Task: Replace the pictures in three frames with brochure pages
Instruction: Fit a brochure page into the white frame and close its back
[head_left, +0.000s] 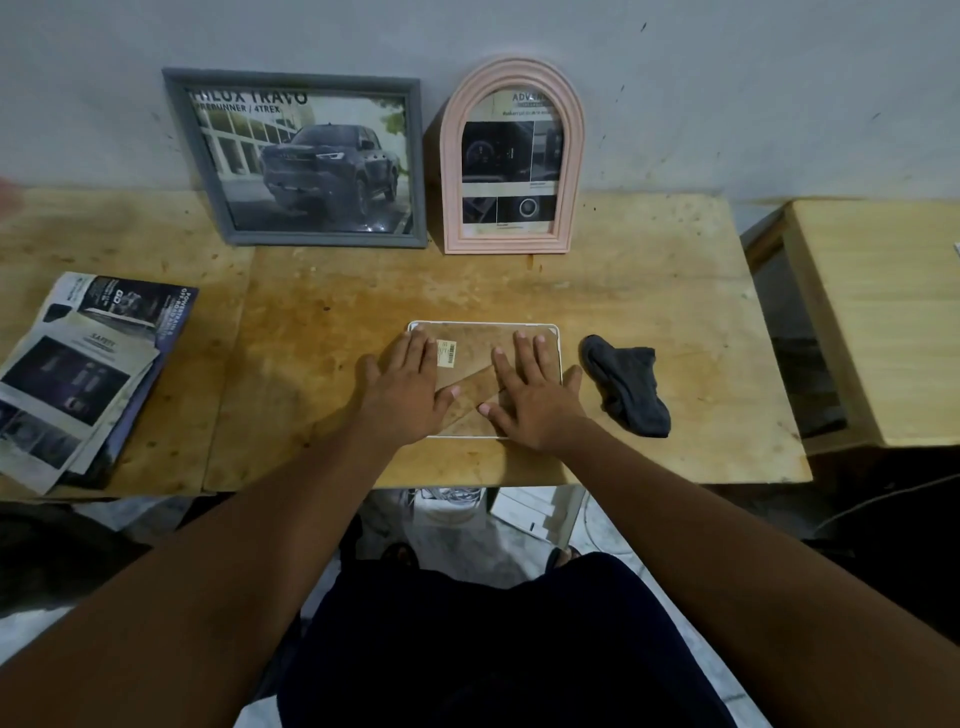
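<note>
A white-edged frame lies face down on the wooden table, its brown backing board and barcode sticker facing up. My left hand presses flat on the left half of the backing. My right hand lies flat on the right half, fingers spread. A grey rectangular frame with a pickup-truck brochure page leans on the wall at the back. Beside it stands a pink arched frame holding a brochure page of car-interior photos. Loose brochure pages are stacked at the table's left.
A dark grey cloth lies crumpled just right of the face-down frame. A second, lighter wooden table stands to the right across a gap. Boxes and clutter sit on the floor under the table's front edge.
</note>
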